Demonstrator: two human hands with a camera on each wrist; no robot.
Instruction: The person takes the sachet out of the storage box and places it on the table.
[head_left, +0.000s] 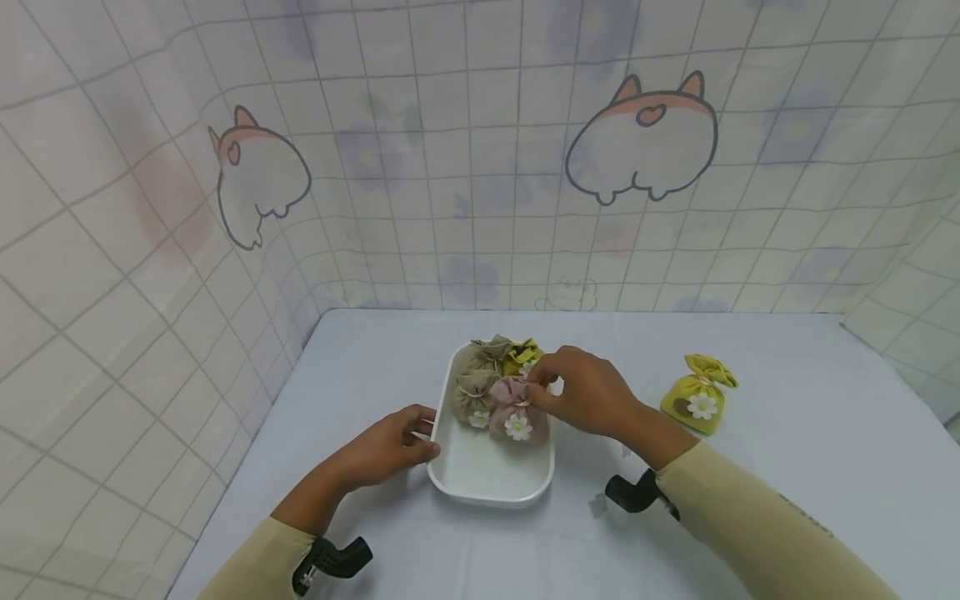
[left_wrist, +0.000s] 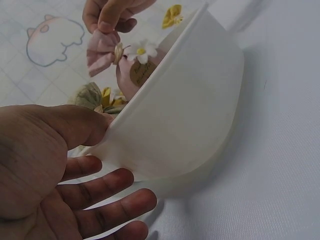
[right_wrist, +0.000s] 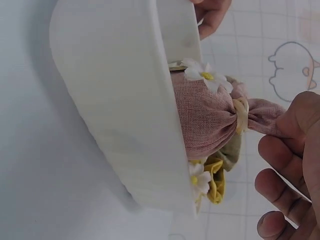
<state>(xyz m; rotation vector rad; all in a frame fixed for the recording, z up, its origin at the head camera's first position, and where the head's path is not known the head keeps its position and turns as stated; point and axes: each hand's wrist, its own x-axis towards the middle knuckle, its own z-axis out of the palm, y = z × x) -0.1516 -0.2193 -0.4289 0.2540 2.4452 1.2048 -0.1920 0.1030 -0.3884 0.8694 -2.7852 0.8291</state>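
Note:
My right hand (head_left: 585,390) pinches the gathered neck of a pink cloth pouch (right_wrist: 207,117) between thumb and forefinger. The pouch has a cord tie and a white daisy, and sits partly below the rim of a white plastic tray (head_left: 487,475). Beside it in the tray are a beige pouch (head_left: 474,396), another greenish-beige pouch (head_left: 491,350) and a yellow pouch (right_wrist: 215,182), partly hidden behind it. At the tray's left side, my left hand (head_left: 393,442) touches the rim with its thumb, the other fingers loosely extended along the outer wall.
Another yellow pouch (head_left: 697,396) with a daisy stands on the white-covered table (head_left: 787,467), right of the tray. A grid-patterned curtain (head_left: 465,167) with cartoon animals closes off the back and sides. Black wrist camera mounts (head_left: 633,493) sit on both forearms.

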